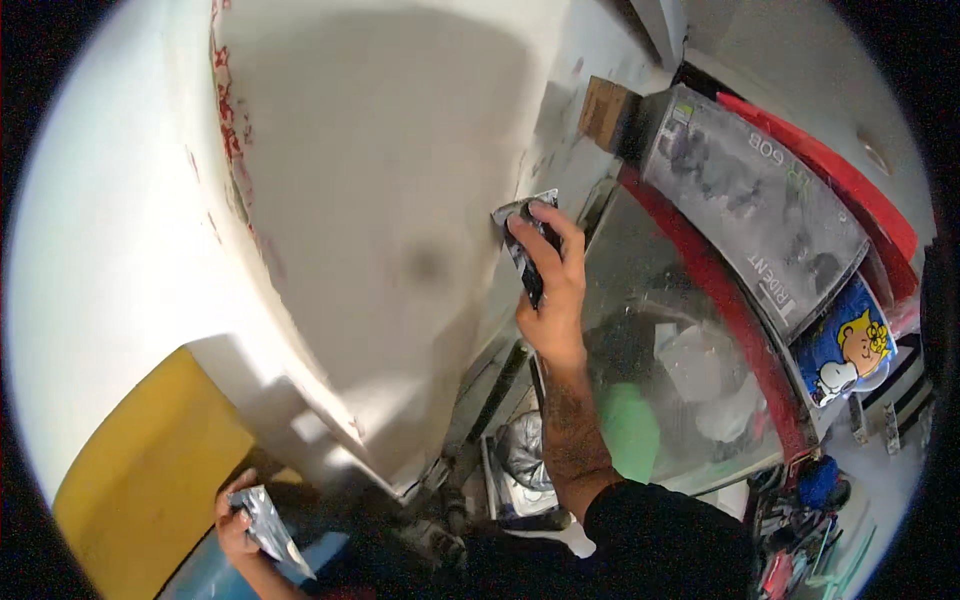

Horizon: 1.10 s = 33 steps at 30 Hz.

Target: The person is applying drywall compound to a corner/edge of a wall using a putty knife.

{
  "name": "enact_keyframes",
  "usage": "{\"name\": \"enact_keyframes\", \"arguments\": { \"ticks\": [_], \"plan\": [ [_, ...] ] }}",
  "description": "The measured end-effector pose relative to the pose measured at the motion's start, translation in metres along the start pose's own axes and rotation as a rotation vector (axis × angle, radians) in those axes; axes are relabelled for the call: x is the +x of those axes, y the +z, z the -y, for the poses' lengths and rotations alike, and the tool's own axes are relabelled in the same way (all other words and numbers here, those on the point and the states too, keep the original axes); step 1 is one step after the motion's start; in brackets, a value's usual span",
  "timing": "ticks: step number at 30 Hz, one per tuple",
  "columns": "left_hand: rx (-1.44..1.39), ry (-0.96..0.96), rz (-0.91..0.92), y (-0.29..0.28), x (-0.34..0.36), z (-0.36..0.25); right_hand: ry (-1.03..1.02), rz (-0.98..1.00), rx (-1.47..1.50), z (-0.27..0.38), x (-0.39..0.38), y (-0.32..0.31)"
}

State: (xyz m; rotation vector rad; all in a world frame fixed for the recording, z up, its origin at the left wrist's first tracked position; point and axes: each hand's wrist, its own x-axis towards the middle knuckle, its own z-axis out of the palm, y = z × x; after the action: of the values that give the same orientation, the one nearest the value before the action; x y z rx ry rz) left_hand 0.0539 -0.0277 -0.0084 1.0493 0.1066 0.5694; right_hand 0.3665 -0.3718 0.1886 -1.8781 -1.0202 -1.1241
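My right hand [553, 280], at centre, is closed on a dark, silvery flat scraper [525, 270], whose upper edge lies against an off-white wall surface [380, 170] with red marks along its left border. Its fingertips press on the scraper. At the lower left, my left hand [237, 528] grips a flat silver metal blade [270, 525] with a pale smear near its lower end. The left hand is low, in front of a yellow board [140, 440].
Right of my arm lean a glass pane with red frame [722, 280], a grey panel [760, 210], a red panel [890, 225] and a cartoon picture [845, 345]. A cardboard box [605, 112] sits above them. A blue board [200, 570] and jumbled tools [800, 540] lie low.
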Motion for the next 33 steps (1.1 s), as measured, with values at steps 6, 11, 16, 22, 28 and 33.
{"name": "enact_keyframes", "arguments": {
  "ticks": [6,11,16,22,28,33],
  "plan": [
    [0.711,0.33,-0.137,-0.086,-0.04,-0.004,0.576,-0.282,0.886,0.064,-0.1,-0.017],
    [0.183,-0.021,-0.505,0.161,-0.052,-0.003,0.886,0.087,1.382,0.107,-0.164,-0.043],
    [0.181,-0.023,-0.662,0.21,-0.066,0.009,0.532,0.548,1.237,0.13,-0.177,-0.015],
    [0.34,0.052,-0.684,0.201,-0.087,0.008,0.031,0.68,0.964,0.147,-0.187,0.011],
    [-0.129,0.065,-0.599,0.157,-0.116,0.003,0.173,1.231,1.039,0.096,-0.213,0.018],
    [0.143,-0.009,-0.317,0.1,-0.063,-0.038,0.011,0.426,0.967,0.072,-0.071,-0.054]
  ]
}}
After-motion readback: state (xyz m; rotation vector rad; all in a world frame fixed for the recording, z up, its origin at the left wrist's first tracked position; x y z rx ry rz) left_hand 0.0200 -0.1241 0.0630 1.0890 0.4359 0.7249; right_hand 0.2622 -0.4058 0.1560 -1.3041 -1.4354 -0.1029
